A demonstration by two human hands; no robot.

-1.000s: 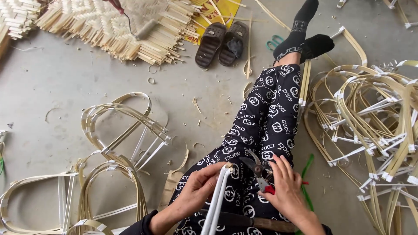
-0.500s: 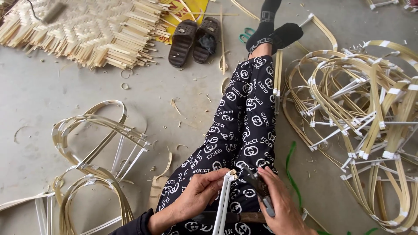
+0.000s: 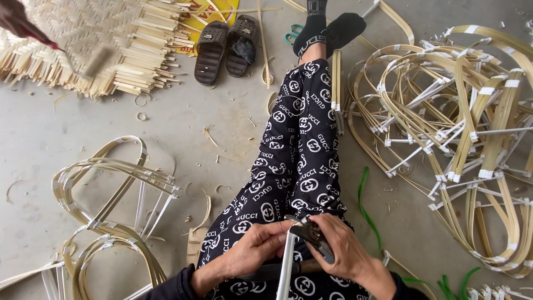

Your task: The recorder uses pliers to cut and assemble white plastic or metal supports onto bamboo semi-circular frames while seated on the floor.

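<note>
Views I have: one, head-worn | faces steeply down over lap and outstretched legs to concrete floor [image 3: 66, 166] | hands close at bottom edge | no second view overlaps.

I am seeing a slim white-wrapped strip of bamboo [image 3: 287, 265] standing almost upright over my lap, leaning slightly to the right toward its top. Its lower end is running out of view at the bottom edge, and its upper end is meeting a small dark metal hand tool with grey handles [image 3: 314, 238]. The tool is lying tilted, its head pointing up and left against the strip's tip and its handles slanting down to the right. The strip is looking smooth, pale and straight. Most of the tool's handles are sitting hidden, so I cannot tell its exact kind.
</note>
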